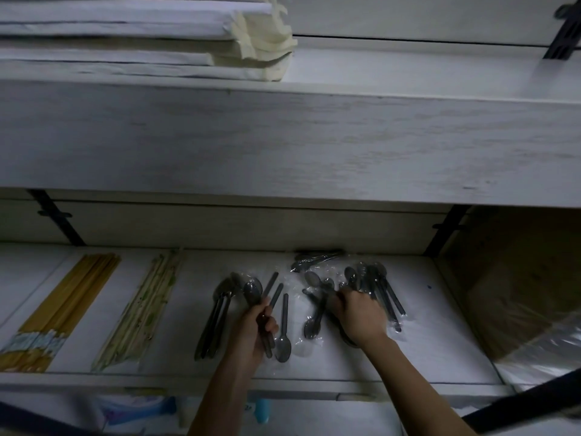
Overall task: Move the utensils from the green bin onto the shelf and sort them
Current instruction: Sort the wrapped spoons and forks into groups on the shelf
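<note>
Gripping a black plastic spoon [253,291] by its handle, the left hand [254,328] has its fingers [271,324] curled round it above the middle of the lower white wooden shelf [440,341], with the bowl pointing toward the shelf's back. A loose black spoon [283,338] lies on the shelf just beside that hand, bowl toward the shelf's front edge, and a row of black spoons [217,319] lies left of middle. The right hand [358,316] reaches into a heap of black spoons in clear plastic wrappers [377,284] right of the shelf's middle; its fingertips are buried in the wrappers, so whether they clasp anything cannot be told. A bundle of yellow wooden chopsticks [63,309] lies at the shelf's left end, with pale paper-sleeved chopsticks [144,313] beside it toward the middle. Above the shelf, an upper board carries a stack of folded white sheets [125,36].
</note>
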Demonstrator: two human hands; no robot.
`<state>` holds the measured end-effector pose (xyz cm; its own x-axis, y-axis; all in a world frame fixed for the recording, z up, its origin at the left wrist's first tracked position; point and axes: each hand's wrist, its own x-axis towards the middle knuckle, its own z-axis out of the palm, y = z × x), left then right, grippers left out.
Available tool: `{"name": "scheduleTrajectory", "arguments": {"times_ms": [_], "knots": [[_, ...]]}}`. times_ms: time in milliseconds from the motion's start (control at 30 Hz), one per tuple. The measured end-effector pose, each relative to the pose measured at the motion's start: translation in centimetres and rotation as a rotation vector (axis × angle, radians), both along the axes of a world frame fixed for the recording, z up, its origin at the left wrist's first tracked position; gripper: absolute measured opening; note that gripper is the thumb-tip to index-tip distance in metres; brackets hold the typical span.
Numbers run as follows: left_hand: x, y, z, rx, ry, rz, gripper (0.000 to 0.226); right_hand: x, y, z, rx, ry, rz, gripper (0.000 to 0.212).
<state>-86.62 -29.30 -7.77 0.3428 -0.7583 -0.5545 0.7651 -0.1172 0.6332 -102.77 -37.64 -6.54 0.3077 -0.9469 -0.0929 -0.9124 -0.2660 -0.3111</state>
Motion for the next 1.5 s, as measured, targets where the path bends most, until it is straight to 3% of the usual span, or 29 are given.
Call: {"name": "scheduleTrajectory", "arguments": {"times_ms": [167,300,467,667,767,933,1000,1133,1200,1333,1500], "knots": [[-0.7,0.3,0.3,-0.028,-0.198,-0.061,0.015,1.0,1.3,0.6,0.096,-0.269,-0.028,0.033],[-1.3,0.2,0.6,-0.007,-0.301,-0.081,0.017,1.7,2.4,0.6,0.309,-0.58,-0.038,0.025],[-2.0,-0.3,0.5,0.009,-0.393,-0.104,0.024,2.7,4.4,0.1,0.438,-0.833,-0.096,0.032],[-3.3,-0.5,0.5,0.015,-0.195,-0.019,0.028,4.0,6.0,-1.0,0.311,-0.586,-0.049,0.026],[-3.6,-0.8,0.3,0.046,-0.208,0.018,0.029,4.2,6.3,-0.1,0.128,-0.301,0.059,0.033],[-4.2,-1.5,0.1,0.049,-0.213,-0.027,0.023,3.7,5.9,1.3,0.056,-0.093,0.229,0.037],[-4.0,-1.7,0.0,0.008,-0.164,0.011,0.016,2.8,4.8,1.3,0.074,-0.096,0.179,0.039],[-2.7,-2.4,-0.3,0.01,-0.161,0.11,0.021,-1.6,0.0,-0.1,-0.049,-0.081,-0.193,0.038],[-2.6,-2.4,-0.4,0.018,-0.156,0.095,0.021,-4.4,-2.1,-1.2,-0.017,-0.059,-0.353,0.048],[-3.2,-2.4,-0.6,-0.015,-0.112,0.089,0.014,-6.7,-4.0,-3.4,0.084,-0.069,-0.372,0.068],[-3.6,-2.6,-0.5,-0.04,-0.124,0.081,0.017,-6.3,-5.2,-3.0,0.071,0.027,-0.346,0.058]]}}
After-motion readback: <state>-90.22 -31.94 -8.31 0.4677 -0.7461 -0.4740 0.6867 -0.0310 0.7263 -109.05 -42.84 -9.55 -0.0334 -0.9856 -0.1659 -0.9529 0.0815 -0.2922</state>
